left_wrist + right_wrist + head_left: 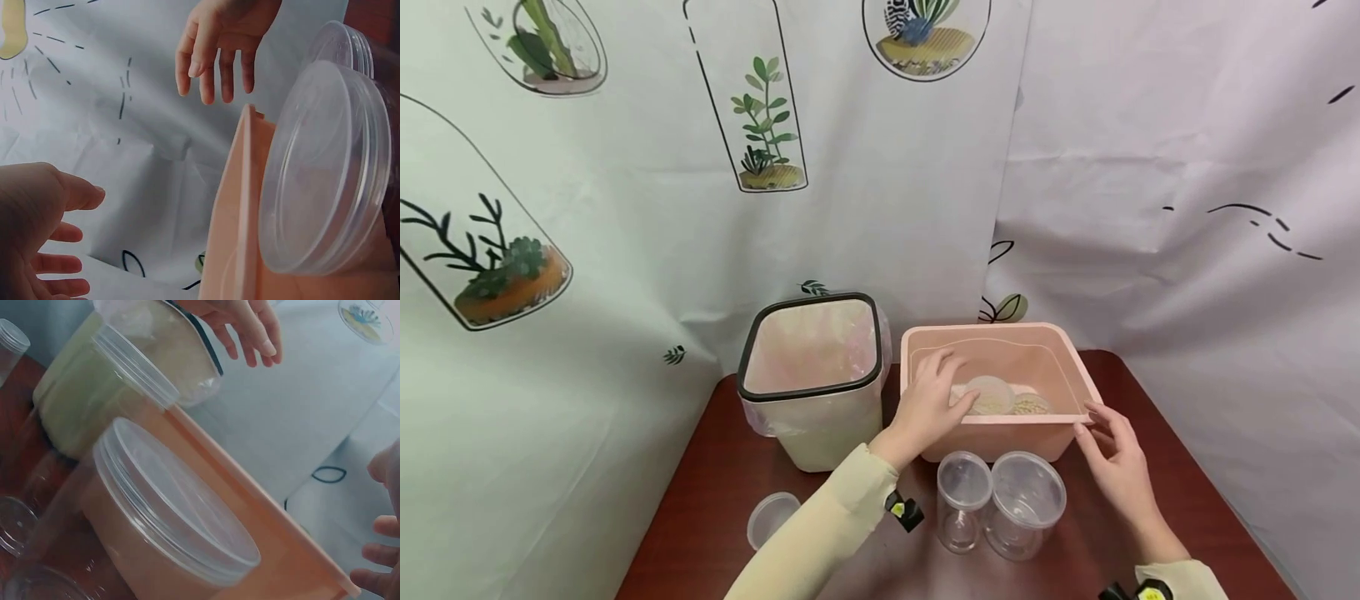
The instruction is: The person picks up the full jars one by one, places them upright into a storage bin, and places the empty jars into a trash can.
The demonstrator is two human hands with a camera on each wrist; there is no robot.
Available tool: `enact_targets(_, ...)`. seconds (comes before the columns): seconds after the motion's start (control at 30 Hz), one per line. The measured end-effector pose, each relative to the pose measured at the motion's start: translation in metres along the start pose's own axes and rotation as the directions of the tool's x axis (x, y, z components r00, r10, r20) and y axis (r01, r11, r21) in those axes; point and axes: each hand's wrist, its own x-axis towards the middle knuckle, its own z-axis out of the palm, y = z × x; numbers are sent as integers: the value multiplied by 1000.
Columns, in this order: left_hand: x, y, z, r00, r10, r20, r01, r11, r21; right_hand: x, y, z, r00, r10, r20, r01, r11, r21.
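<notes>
loosely, the left hand (928, 403) hovers above the tub (1030, 435).

The left sleeve (823, 533) partly hides a jar (769, 517); pale bits (1032, 406) in the bin (992, 440) are too small to identify.

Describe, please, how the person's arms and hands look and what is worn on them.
The left hand and right hand wear no gloves. The left sleeve and right sleeve are long, plain and pale cream. At each wrist sits a small black device with a yellow-green patch. No cables are visible.
</notes>
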Motion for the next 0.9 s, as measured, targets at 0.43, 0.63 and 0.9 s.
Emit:
enact_targets(0.43,-27,-9,-23,983,18,-180,-9,999,51,-14,-34,4,989,-141,41,138,989,57)
enact_targets(0.63,-39,-15,-29,973,36,-228,-16,996,89,-25,-8,6,986,-132,98,130,991,27)
enact_targets(0.9,-55,-26,-44,956,71,-283,-20,984,177,-41,2,6,977,-145,157,151,988,-25)
